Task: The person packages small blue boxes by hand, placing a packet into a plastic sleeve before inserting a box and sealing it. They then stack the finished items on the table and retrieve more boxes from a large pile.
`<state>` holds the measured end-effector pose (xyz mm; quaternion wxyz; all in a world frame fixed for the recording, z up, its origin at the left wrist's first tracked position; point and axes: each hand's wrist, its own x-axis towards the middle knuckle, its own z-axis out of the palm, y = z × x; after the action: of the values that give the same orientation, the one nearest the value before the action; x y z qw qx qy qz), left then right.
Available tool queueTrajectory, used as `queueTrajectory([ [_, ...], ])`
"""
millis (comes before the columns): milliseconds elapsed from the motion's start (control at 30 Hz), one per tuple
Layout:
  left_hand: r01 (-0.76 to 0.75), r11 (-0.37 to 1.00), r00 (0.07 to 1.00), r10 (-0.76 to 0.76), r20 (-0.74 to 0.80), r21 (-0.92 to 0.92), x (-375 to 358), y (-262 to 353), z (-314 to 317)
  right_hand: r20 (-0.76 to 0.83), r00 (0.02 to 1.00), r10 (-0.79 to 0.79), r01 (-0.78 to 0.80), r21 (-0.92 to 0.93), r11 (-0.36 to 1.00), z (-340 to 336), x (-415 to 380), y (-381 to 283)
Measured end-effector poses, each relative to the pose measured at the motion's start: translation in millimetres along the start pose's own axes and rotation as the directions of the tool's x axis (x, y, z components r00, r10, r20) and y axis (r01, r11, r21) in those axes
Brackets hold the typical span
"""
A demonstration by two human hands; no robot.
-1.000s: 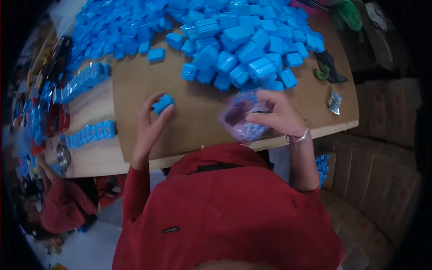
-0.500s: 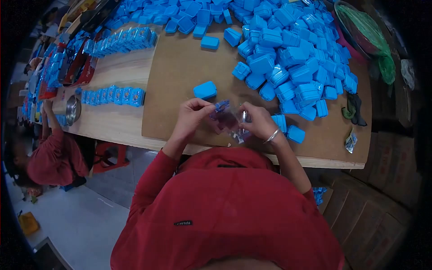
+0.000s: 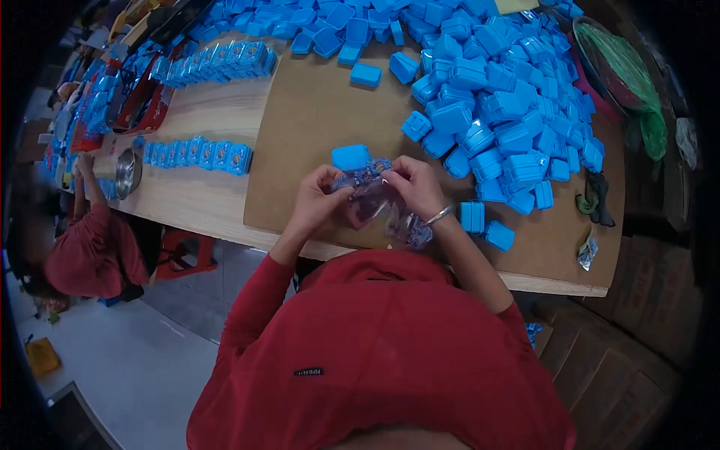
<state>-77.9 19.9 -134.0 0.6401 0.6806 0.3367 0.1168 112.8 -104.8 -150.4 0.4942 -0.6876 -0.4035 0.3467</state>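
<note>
A clear plastic bag (image 3: 373,196) with a blue printed top hangs between my hands over the near part of the brown board. My left hand (image 3: 319,201) pinches its left upper edge between thumb and finger. On the other side, my right hand (image 3: 420,187) is closed on the upper right of the bag, a silver bangle at the wrist. Crumpled clear film (image 3: 409,229) hangs below the right hand. Just behind the bag lies a blue plastic box (image 3: 351,157), partly covered by it. Two more blue boxes (image 3: 499,235) rest to the right of my right hand.
A large heap of blue boxes (image 3: 495,105) fills the back right of the brown board (image 3: 300,120). Rows of wrapped boxes (image 3: 199,154) stand on the left. A metal bowl (image 3: 128,174) and a co-worker in a red top (image 3: 97,251) are further left.
My right hand has moved up to the bag's printed top edge, and the bag is spread wider between both hands. The camera view has shifted slightly.
</note>
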Motion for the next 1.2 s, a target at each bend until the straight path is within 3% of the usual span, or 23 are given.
queueTrajectory([
  [33, 0.043, 0.992, 0.999, -0.043, -0.006, 0.117, -0.9, -1.6, -1.9, -0.06, 0.99, -0.131, 0.114, -0.231, 0.966, -0.2, -3.2, -6.4],
  [67, -0.048, 0.952, 0.993, 0.079, -0.091, 0.302, -4.0, -2.5, -0.7, -0.089, 0.959, -0.271, 0.203, -0.454, 0.867, -0.7, -5.3, -10.6],
  [133, -0.16, 0.745, 0.919, 0.352, -0.178, 0.648, -14.9, 8.2, 6.2, -0.116, 0.974, -0.194, 0.137, -0.381, 0.914, -3.8, -7.9, -11.4],
  [233, -0.317, 0.493, 0.692, 0.704, -0.157, 0.81, -21.1, 43.7, 12.9, -0.096, 0.99, -0.1, 0.086, -0.136, 0.987, -9.6, -10.9, -13.4],
  [300, -0.385, 0.633, 0.74, 0.646, -0.185, 0.672, -15.2, 53.6, 25.8, -0.029, 0.996, -0.087, 0.088, 0.04, 0.995, -14.8, -12.6, -17.8],
  [367, -0.371, 0.869, 0.874, 0.446, -0.193, 0.327, -9.7, 51.5, 31.9, 0.022, 0.999, -0.048, 0.042, 0.228, 0.973, -15.9, -15.7, -30.8],
  [400, -0.268, 0.963, 0.954, 0.271, -0.13, 0.039, -7.4, 44.5, 33.9, 0.05, 0.998, -0.032, 0.014, 0.318, 0.948, -16.0, -18.0, -36.6],
  [433, -0.113, 0.964, 0.993, 0.113, -0.013, -0.239, -5.5, 39.7, 34.6, 0.041, 0.999, 0.003, -0.017, 0.346, 0.938, -16.3, -19.9, -40.0],
  [500, -0.134, 0.966, 0.991, 0.127, -0.045, -0.223, -6.7, 36.2, 33.2, 0.021, 0.997, 0.071, -0.074, 0.405, 0.911, -16.1, -20.7, -44.6],
  [633, -0.095, 0.964, 0.995, 0.084, -0.055, -0.25, -11.5, 39.3, 30.1, 0.03, 0.999, 0.039, -0.047, 0.345, 0.937, -16.3, -20.7, -38.9],
  [733, -0.001, 0.922, 0.999, -0.017, -0.044, -0.387, -14.0, 36.3, 24.5, 0.053, 0.998, 0.045, -0.061, 0.348, 0.936, -18.0, -21.1, -39.6],
  [933, -0.176, 0.956, 0.951, 0.103, -0.292, -0.234, -27.1, 41.0, 43.9, 0.127, 0.991, 0.031, -0.085, 0.444, 0.892, -27.7, -33.3, -48.9],
  [1033, -0.169, 0.973, 0.938, 0.111, -0.328, -0.154, -37.4, 52.9, 63.3, 0.209, 0.978, -0.014, -0.115, 0.589, 0.8, -34.6, -44.5, -52.7],
  [1133, -0.202, 0.974, 0.923, 0.155, -0.351, -0.101, -38.8, 56.0, 86.9, 0.138, 0.99, -0.034, -0.045, 0.532, 0.846, -44.7, -52.1, -46.4],
  [1200, -0.21, 0.973, 0.928, 0.169, -0.333, -0.093, -37.9, 62.8, 97.5, 0.159, 0.987, 0.021, -0.109, 0.572, 0.813, -56.6, -54.8, -43.3],
])
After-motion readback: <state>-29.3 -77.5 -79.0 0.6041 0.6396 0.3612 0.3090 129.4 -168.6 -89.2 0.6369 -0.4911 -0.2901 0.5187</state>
